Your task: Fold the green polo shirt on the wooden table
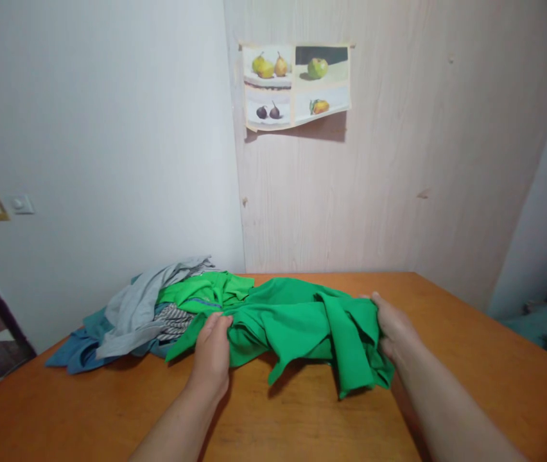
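A crumpled green garment (297, 324) stretches between my two hands, partly raised off the wooden table; its exact kind is hidden by the folds. My left hand (213, 350) grips its left part, thumb on top and fingers tucked under the cloth. At the right end, my right hand (393, 327) is closed on the fabric, with most of its fingers behind it. Loose flaps of the green cloth hang down toward the tabletop. Just left of my left hand, a heap of clothes touches the green garment's far left edge.
The heap includes a grey garment (133, 308), a bright green one (206, 289), a striped cloth (173, 322) and a blue one (81, 350). They lie on the orange-brown table (273, 423), which meets the wall behind. A fruit picture (297, 86) hangs there.
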`<state>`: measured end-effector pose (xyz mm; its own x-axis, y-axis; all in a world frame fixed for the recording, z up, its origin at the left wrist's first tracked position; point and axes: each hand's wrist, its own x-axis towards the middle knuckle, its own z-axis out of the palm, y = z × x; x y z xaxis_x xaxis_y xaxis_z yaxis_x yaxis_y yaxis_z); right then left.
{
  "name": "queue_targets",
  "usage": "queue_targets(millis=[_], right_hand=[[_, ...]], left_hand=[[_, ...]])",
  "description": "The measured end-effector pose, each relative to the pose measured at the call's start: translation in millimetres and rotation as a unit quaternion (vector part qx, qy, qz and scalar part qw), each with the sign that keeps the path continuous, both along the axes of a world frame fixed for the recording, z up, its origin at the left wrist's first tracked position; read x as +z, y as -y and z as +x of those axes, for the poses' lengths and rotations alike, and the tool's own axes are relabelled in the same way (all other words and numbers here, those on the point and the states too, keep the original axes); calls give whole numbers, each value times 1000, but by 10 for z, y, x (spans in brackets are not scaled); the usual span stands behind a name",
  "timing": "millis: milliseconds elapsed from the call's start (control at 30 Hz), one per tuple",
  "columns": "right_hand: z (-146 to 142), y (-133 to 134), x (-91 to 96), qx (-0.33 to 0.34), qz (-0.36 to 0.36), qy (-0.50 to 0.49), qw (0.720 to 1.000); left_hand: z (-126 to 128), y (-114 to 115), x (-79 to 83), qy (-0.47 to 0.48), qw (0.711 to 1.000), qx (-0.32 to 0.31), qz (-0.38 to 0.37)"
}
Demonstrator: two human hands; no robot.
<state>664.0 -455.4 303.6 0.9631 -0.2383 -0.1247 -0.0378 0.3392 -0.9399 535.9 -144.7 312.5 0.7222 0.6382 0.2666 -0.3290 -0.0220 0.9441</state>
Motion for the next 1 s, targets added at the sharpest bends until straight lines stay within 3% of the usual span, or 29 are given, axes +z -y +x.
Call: queue_targets(millis=[167, 233, 333, 433, 567, 667, 800, 900, 1000], right_hand=[[-130, -28, 135, -46, -148, 78, 985], [-215, -56, 215, -77, -255, 148, 952], [-356, -138, 326, -81, -411, 246, 874], [-464, -235, 370, 11, -477, 278, 834], [-519, -309, 255, 159, -538, 256, 788], [-523, -319, 127, 179, -571, 249, 762], [-499, -318, 83, 160, -604, 234, 744], [-435, -293, 121, 159, -545, 241, 787], [-341, -233, 146, 115, -478, 230, 840]], left_hand=[[-34, -6, -14, 9, 970, 100, 223], [-120, 93, 13, 15, 945, 81, 318], [-257, 299, 40, 14, 898, -23, 440], [-312, 433, -9, -11, 835, -120, 537], [-232, 397, -155, -69, 793, -144, 588], [-141, 304, -205, -85, 818, -144, 550], [-73, 210, -145, -86, 919, -148, 355], [-53, 144, -62, -64, 974, -135, 170], [-27, 40, 19, -13, 995, -99, 22]])
